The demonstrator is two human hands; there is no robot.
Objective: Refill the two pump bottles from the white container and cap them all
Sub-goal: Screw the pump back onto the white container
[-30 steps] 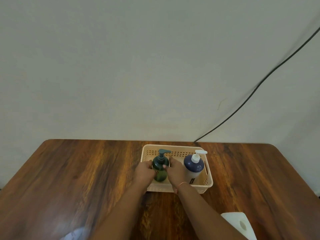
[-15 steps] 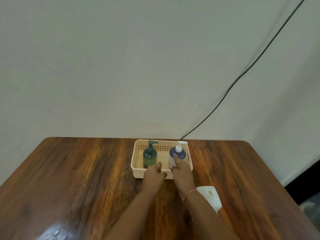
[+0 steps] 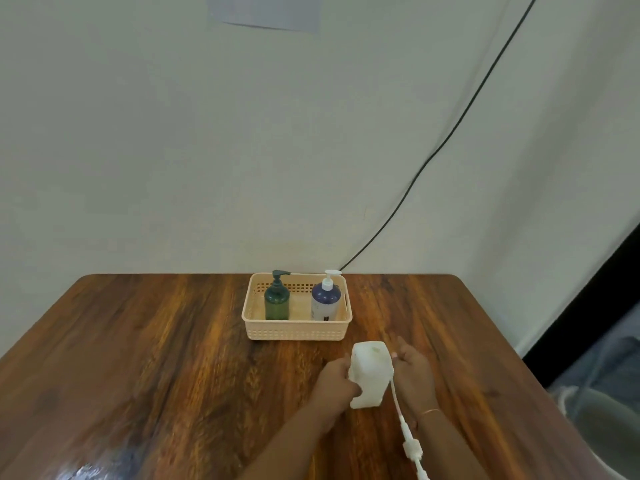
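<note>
A dark green pump bottle [image 3: 277, 303] and a blue pump bottle with a white pump [image 3: 325, 303] stand upright, pumps on, in a beige plastic basket [image 3: 298, 329] at the table's far middle. Nearer me, right of the basket's front, the white container [image 3: 370, 372] stands on the table between my hands. My left hand [image 3: 337, 379] grips its left side. My right hand [image 3: 414, 372] lies against its right side, fingers stretched forward. A thin pinkish tube with a white fitting [image 3: 410, 445] runs from the container's right side back along my right forearm.
The wooden table [image 3: 156, 358] stands against a pale wall. A black cable [image 3: 433, 157] runs down the wall to behind the basket. Beyond the table's right edge lies a grey rounded object [image 3: 602, 427] on the floor.
Both hands left the bottles in the basket and came back to the white container near the front right. The view has pulled back and tilted up.
</note>
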